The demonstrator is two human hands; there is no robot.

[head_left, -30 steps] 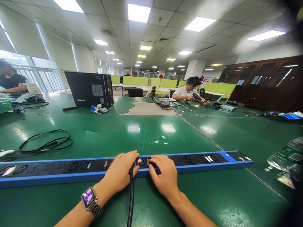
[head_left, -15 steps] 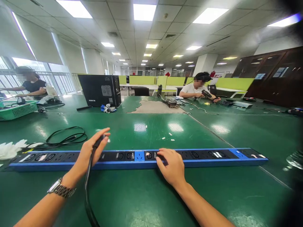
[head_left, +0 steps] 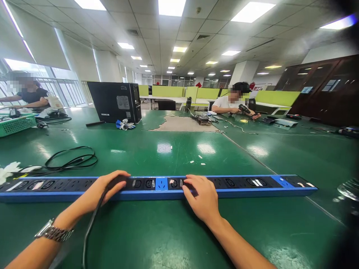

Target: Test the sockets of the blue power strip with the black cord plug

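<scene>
A long blue and black power strip (head_left: 246, 193) lies across the green table in front of me, with rows of sockets and a few paper labels. My left hand (head_left: 98, 188), below a metal watch, is closed around the plug end of a thick black power cord (head_left: 91, 223). That hand is low at the strip, left of its middle; the plug is mostly hidden by my fingers, so I cannot tell whether it sits in a socket. Right of the blue middle socket (head_left: 161, 184), my right hand (head_left: 204, 198) grips the strip with bent fingers over its top and the thumb at the near side.
Coiled black cable (head_left: 73, 158) and white gloves (head_left: 9, 171) lie at left. Farther back are a green basket (head_left: 18, 124), a black computer case (head_left: 112, 102) and blue-white gloves (head_left: 125, 124). Two people sit across the table; the right one holds a power tool (head_left: 244, 109).
My left hand has come down with the cord's plug onto the power strip and slightly left. The strip's left end has shifted left in view. My right hand has barely moved.
</scene>
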